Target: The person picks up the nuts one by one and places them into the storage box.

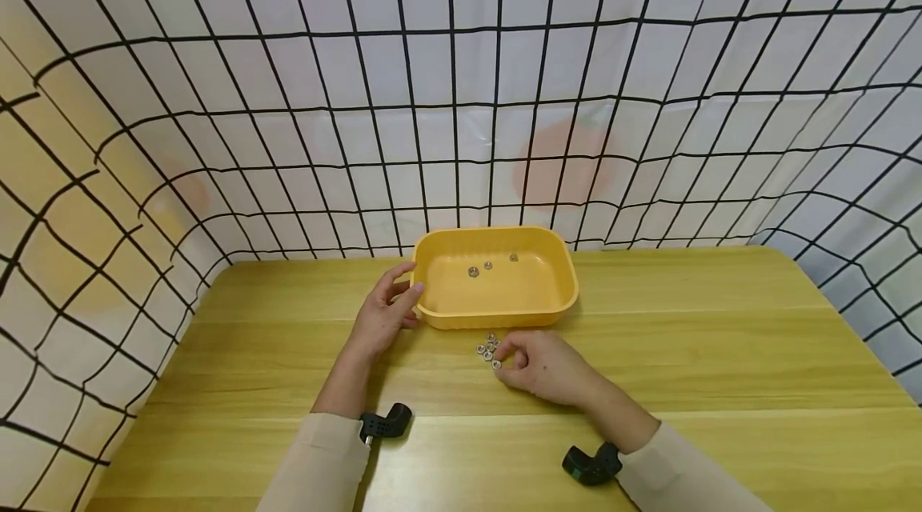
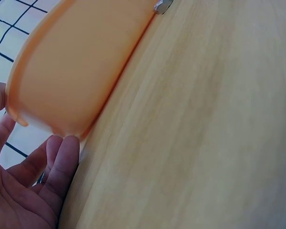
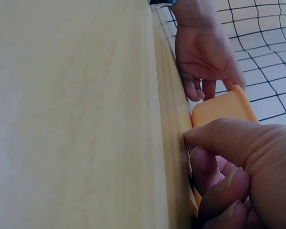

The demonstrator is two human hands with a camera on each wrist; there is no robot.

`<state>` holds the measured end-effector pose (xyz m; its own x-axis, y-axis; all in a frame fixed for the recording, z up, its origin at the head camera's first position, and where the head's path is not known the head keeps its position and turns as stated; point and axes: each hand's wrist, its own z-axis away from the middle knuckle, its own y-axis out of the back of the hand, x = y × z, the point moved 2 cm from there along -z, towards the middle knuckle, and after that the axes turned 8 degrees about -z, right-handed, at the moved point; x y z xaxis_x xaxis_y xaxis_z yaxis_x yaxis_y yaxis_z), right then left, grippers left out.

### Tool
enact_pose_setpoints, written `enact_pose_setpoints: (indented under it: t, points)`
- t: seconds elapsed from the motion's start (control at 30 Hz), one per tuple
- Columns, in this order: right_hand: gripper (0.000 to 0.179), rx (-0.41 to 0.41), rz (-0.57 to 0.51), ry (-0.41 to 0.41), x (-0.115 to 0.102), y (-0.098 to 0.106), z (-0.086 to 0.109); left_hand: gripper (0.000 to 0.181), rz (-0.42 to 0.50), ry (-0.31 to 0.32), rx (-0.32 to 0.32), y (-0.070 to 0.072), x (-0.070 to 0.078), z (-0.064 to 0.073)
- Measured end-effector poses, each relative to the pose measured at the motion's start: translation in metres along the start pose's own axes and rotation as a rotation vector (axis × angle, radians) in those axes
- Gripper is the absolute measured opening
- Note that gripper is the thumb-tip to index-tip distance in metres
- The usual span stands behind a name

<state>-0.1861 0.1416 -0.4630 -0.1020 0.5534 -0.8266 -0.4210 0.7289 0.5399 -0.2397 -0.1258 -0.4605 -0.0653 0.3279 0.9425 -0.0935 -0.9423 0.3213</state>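
A yellow plastic bin [image 1: 497, 320] stands near the back of the table, with 3 small metal nuts inside, one of them a nut [image 1: 473, 272] left of the middle. My left hand [image 1: 382, 320] holds its left end, thumb at the rim and fingers against the outer wall [image 2: 76, 81]. Just in front of the bin lies a cluster of several more nuts [image 1: 488, 348]. At its near right edge my right hand [image 1: 547, 368] pinches a nut [image 1: 496, 365] between thumb and forefinger. That nut is hidden in the right wrist view, where the thumb [image 3: 224, 136] covers the fingertips.
The wooden table [image 1: 720, 352] extends to both sides of the bin. Behind it and along the sides rises a black wire grid [image 1: 454, 104] before a pale printed sheet. Each wrist carries a black camera, one of them the left wrist camera [image 1: 386, 421].
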Motion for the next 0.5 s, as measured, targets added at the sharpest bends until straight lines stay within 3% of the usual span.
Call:
enact_pose_setpoints:
  t: [0.5]
  points:
    - [0.009, 0.022, 0.047, 0.047, -0.0034, -0.0004, 0.0011, 0.049, 0.005, -0.001, 0.005, -0.0004, -0.0036, -0.0023]
